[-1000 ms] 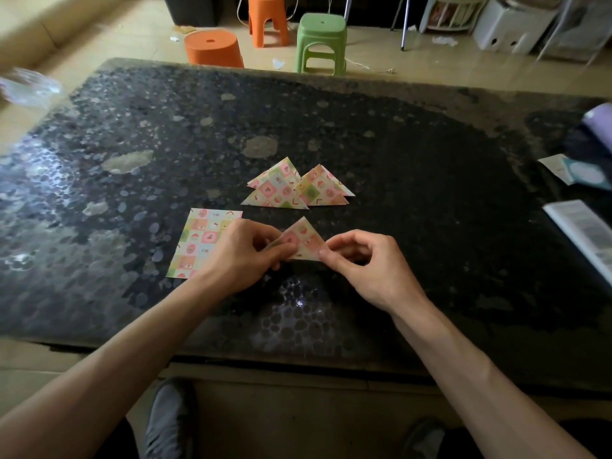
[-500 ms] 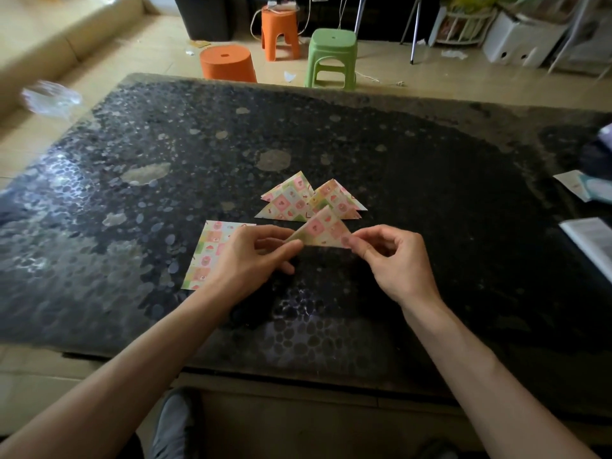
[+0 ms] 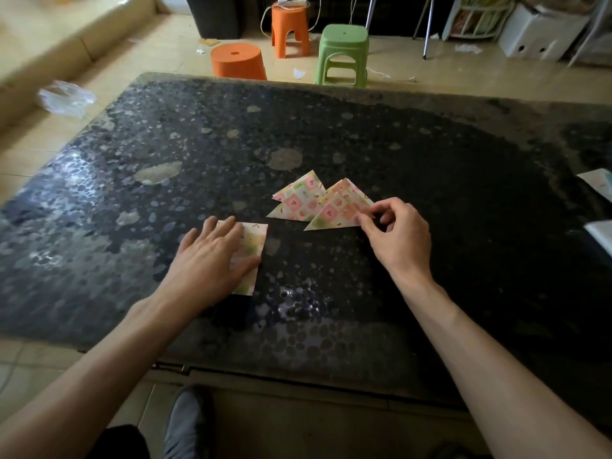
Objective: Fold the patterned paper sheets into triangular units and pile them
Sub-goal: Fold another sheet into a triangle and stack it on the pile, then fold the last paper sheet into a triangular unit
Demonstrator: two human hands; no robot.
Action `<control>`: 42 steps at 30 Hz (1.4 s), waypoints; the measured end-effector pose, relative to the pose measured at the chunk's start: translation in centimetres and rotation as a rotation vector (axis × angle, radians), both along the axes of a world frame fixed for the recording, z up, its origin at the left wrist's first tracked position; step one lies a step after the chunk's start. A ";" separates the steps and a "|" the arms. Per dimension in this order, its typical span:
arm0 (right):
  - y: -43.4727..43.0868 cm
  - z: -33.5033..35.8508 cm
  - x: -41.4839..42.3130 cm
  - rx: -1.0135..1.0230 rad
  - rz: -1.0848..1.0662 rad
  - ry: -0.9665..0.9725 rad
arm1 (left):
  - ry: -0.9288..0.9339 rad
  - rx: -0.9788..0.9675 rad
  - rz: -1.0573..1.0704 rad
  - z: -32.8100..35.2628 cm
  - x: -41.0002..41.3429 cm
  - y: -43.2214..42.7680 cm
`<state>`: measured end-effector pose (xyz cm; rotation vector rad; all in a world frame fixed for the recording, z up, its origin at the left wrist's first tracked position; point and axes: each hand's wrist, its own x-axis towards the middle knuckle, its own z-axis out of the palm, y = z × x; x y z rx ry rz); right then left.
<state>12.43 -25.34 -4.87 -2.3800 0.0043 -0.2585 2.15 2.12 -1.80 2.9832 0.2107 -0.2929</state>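
Pinching a folded triangle with my right hand over the pile, left hand flat on the unfolded sheet

Pastel checks, speckled black
Folded triangular paper units and flat paper sheet: pink, green, cream squares. Stone table: black, grey-flecked. Upper centre: round orange plastic stool, green plastic stool.

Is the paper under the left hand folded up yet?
Not folded. The paper lies flat and square-cornered on the table, left hand resting on it.
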 end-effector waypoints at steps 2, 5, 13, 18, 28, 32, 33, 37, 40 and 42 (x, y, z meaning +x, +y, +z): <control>-0.1 0.0 -0.4 0.033 -0.001 -0.026 | 0.014 0.016 -0.031 0.0 -0.5 -0.6; -0.1 0.2 -1.4 0.033 0.010 -0.055 | -0.020 0.055 -0.062 -0.1 -1.2 -2.1; -0.4 0.6 -5.2 -0.155 0.292 0.034 | -0.107 -0.027 -0.174 -0.8 -2.3 -7.2; -1.6 1.6 -7.0 -0.222 0.449 0.104 | -0.209 -0.175 -0.348 -2.0 -2.7 -9.0; 1.0 0.3 -10.3 -0.504 0.353 0.000 | -0.251 -0.327 -0.180 -1.0 -0.9 -5.6; 1.4 0.5 -10.2 -0.497 0.396 0.030 | -0.289 -0.379 -0.151 -0.9 -0.8 -5.2; 1.3 0.6 -10.1 -0.486 0.411 0.028 | -0.293 -0.389 -0.173 -0.9 -0.9 -5.4; 0.5 0.6 -9.7 -0.403 0.434 0.009 | -0.246 -0.426 -0.258 -1.2 -1.1 -6.2; -0.2 0.6 -9.1 -0.273 0.437 0.048 | -0.301 -0.426 -0.228 -1.2 -0.9 -6.1; -0.4 0.7 -8.9 -0.215 0.439 0.072 | -0.343 -0.463 -0.159 -0.8 -0.7 -6.0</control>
